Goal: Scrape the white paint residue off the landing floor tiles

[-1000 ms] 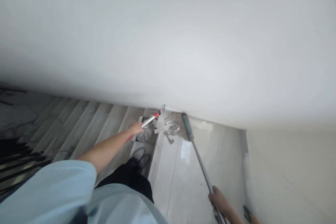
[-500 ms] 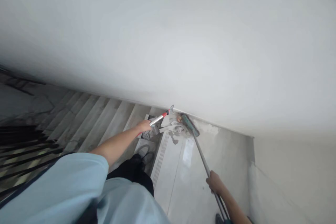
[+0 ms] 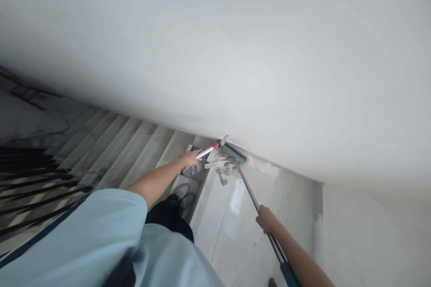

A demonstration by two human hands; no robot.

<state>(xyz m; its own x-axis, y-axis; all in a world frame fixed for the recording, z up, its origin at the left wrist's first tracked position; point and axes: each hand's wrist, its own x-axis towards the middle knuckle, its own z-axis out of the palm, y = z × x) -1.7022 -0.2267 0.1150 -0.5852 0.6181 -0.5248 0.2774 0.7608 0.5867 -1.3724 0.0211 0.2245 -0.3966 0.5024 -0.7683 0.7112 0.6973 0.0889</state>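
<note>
By the wall (image 3: 235, 54) — scraper (image 3: 212, 147), broom (image 3: 234, 154), debris (image 3: 229, 167) crowd together.

A long-handled green brush (image 3: 233, 154) is set against the foot of the white wall (image 3: 235, 54), its metal pole running back to the right hand (image 3: 266, 219). Just left of it, a red-and-silver scraper (image 3: 211, 148) is held by the left hand (image 3: 189, 158). Grey tiled stairs (image 3: 128, 143) descend to the left; the glossy landing floor (image 3: 242, 233) lies on the right.

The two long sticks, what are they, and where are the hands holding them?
Left hand holds a scraper at its handle's near end; right hand holds a long broom midway along its pole.
</note>
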